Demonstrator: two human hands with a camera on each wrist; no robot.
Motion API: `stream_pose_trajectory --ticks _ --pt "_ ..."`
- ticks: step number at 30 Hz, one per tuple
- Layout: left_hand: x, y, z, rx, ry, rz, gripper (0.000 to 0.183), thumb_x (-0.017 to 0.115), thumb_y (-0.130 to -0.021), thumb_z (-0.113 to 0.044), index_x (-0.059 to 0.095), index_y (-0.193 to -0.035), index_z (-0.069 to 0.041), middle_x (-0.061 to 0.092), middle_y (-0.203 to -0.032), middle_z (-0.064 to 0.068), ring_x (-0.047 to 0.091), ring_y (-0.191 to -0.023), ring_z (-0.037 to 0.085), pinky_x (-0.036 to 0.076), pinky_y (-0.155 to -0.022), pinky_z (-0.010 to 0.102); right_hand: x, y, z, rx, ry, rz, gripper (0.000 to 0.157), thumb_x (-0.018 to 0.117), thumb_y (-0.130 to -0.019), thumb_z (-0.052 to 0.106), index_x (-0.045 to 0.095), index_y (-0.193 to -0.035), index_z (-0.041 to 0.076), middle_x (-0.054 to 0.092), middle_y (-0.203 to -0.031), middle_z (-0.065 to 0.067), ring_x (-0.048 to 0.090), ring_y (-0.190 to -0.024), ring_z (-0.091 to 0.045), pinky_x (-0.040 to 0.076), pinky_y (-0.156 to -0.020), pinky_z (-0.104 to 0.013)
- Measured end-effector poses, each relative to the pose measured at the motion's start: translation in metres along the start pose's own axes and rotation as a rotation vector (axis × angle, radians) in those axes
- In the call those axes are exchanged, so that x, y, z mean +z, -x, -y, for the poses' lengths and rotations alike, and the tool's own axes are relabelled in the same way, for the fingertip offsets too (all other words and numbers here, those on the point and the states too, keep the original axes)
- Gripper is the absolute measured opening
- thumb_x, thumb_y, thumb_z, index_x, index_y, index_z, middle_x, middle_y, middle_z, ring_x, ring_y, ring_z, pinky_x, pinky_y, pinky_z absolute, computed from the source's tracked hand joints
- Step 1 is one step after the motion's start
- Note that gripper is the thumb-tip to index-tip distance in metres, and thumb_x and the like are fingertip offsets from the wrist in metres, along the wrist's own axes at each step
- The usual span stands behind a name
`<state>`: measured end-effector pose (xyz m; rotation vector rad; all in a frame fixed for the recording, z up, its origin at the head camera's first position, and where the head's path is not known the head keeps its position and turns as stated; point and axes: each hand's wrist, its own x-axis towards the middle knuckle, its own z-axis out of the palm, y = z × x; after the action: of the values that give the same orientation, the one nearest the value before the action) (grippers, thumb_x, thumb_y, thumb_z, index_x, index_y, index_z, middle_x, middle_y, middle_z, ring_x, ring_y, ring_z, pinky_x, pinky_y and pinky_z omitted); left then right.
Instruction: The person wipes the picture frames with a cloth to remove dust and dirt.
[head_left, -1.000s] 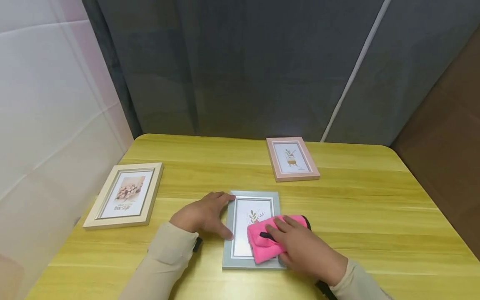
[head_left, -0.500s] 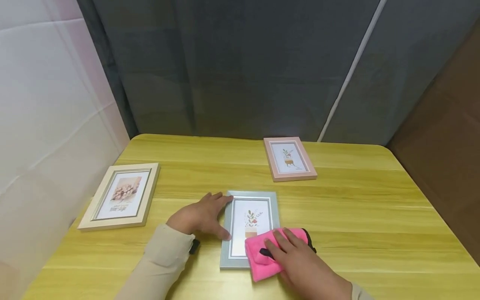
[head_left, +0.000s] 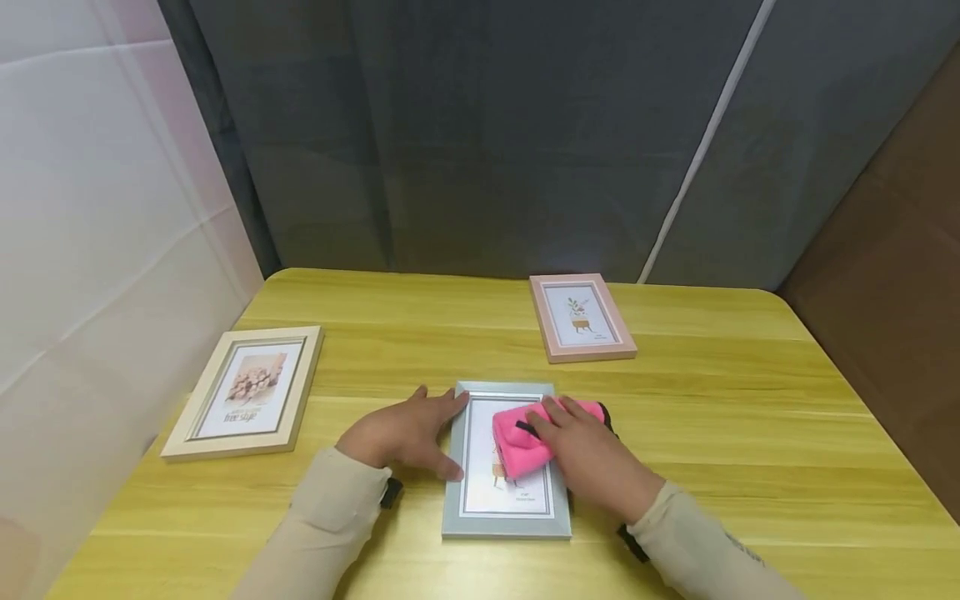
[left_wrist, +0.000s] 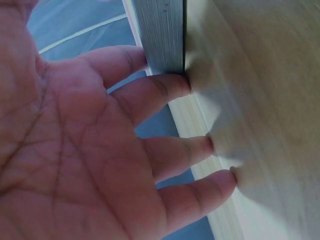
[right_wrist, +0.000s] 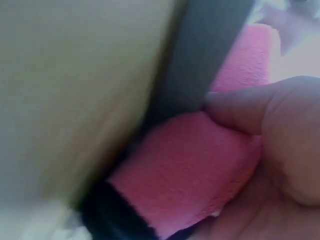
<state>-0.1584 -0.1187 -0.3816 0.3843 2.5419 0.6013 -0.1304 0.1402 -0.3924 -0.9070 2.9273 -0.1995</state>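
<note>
A grey-blue picture frame (head_left: 506,528) lies face up near the middle of the table. My left hand (head_left: 408,429) spans its left edge, thumb on the side and index finger by the upper corner. In the left wrist view, the extended fingers (left_wrist: 175,150) touch the frame's side (left_wrist: 162,37) and the tabletop. My right hand (head_left: 600,454) holds a folded pink cloth (head_left: 517,450) with black trim against the glass, covering much of the picture. The right wrist view shows the thumb against the pink cloth (right_wrist: 187,170), beside the frame's edge.
A cream picture frame (head_left: 306,392) lies at the left of the yellow wood-grain table (head_left: 750,433). Towards the back edge lies a pink picture frame (head_left: 622,325). Dark curtain (head_left: 480,142) hangs behind the table, with a white sheet on the left and brown fabric on the right.
My right hand first slid the cloth towards the frame's near right corner, then back up over the picture. The left hand has stayed at the left edge.
</note>
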Motion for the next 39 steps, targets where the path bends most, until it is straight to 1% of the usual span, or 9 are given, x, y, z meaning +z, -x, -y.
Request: stream_pose_trajectory --ticks 3,6,12,16,20,24,29,35,39 --pt "-0.001 0.001 0.000 -0.004 0.004 0.003 0.105 0.090 -0.070 -0.037 0.033 -0.156 -0.019 0.027 -0.162 0.004 0.009 -0.149 0.042 0.020 -0.112 0.065 -0.002 -0.022 -0.011 0.061 -0.047 0.001 0.048 0.060 -0.098 0.008 0.053 -0.145 0.012 0.045 -0.151 -0.015 0.035 -0.142 -0.037 0.032 -0.112 -0.050" --pt "-0.003 0.001 0.000 0.007 0.003 0.001 0.105 0.090 -0.070 -0.037 0.033 -0.156 -0.018 0.027 -0.161 0.004 0.010 -0.148 0.043 0.019 -0.112 0.065 -0.004 -0.033 -0.018 0.090 -0.106 0.012 0.049 0.061 -0.098 0.009 0.052 -0.146 0.014 0.044 -0.152 -0.013 0.033 -0.143 -0.035 0.032 -0.112 -0.050" --pt "-0.002 0.000 0.000 -0.003 -0.008 -0.006 0.106 0.090 -0.070 -0.040 0.033 -0.157 -0.019 0.027 -0.161 0.002 0.010 -0.148 0.042 0.020 -0.112 0.064 -0.009 -0.035 -0.023 0.048 -0.166 0.013 0.050 0.063 -0.096 0.006 0.053 -0.145 0.011 0.045 -0.150 -0.016 0.036 -0.141 -0.038 0.031 -0.113 -0.051" --pt "-0.001 0.000 -0.001 -0.019 -0.004 -0.016 0.106 0.091 -0.068 -0.040 0.034 -0.156 -0.019 0.029 -0.161 0.002 0.012 -0.148 0.042 0.021 -0.112 0.065 -0.010 -0.031 -0.024 0.011 -0.163 0.033 0.052 0.063 -0.095 0.005 0.053 -0.145 0.013 0.047 -0.149 -0.014 0.037 -0.140 -0.038 0.033 -0.112 -0.050" --pt "-0.001 0.000 -0.002 -0.028 -0.001 -0.023 0.106 0.092 -0.067 -0.038 0.036 -0.155 -0.017 0.032 -0.160 0.004 0.013 -0.148 0.043 0.021 -0.112 0.064 -0.008 -0.016 -0.019 -0.086 -0.093 0.042 0.050 0.065 -0.094 0.006 0.056 -0.142 0.011 0.052 -0.145 -0.014 0.042 -0.137 -0.039 0.034 -0.111 -0.049" --pt "-0.001 0.001 -0.005 -0.007 0.001 -0.018 0.105 0.092 -0.067 -0.036 0.037 -0.155 -0.014 0.032 -0.159 0.007 0.015 -0.147 0.045 0.020 -0.114 0.061 -0.006 0.016 -0.005 -0.147 -0.023 0.058 0.049 0.067 -0.093 0.010 0.056 -0.141 0.008 0.053 -0.143 -0.017 0.046 -0.133 -0.040 0.038 -0.108 -0.050" --pt "-0.001 0.001 -0.007 0.009 -0.012 -0.016 0.105 0.092 -0.067 -0.035 0.037 -0.154 -0.012 0.033 -0.159 0.009 0.017 -0.146 0.047 0.020 -0.114 0.060 -0.002 0.053 0.010 -0.186 0.034 0.070 0.052 0.070 -0.091 0.013 0.056 -0.141 0.011 0.054 -0.143 -0.014 0.047 -0.132 -0.040 0.044 -0.103 -0.050" --pt "-0.001 -0.001 -0.003 -0.005 -0.012 -0.024 0.105 0.091 -0.068 -0.036 0.036 -0.155 -0.015 0.031 -0.160 0.005 0.015 -0.147 0.044 0.019 -0.114 0.061 0.001 0.063 0.017 -0.224 0.122 0.041 0.051 0.067 -0.091 0.007 0.058 -0.141 0.014 0.054 -0.143 -0.010 0.044 -0.134 -0.039 0.043 -0.104 -0.050" --pt "0.000 0.000 -0.002 -0.010 0.004 -0.024 0.106 0.091 -0.068 -0.037 0.035 -0.156 -0.018 0.030 -0.160 0.004 0.013 -0.148 0.041 0.021 -0.113 0.062 0.001 0.063 0.018 -0.208 0.119 0.041 0.051 0.066 -0.090 0.004 0.058 -0.140 0.014 0.054 -0.144 -0.011 0.044 -0.134 -0.040 0.044 -0.103 -0.050"
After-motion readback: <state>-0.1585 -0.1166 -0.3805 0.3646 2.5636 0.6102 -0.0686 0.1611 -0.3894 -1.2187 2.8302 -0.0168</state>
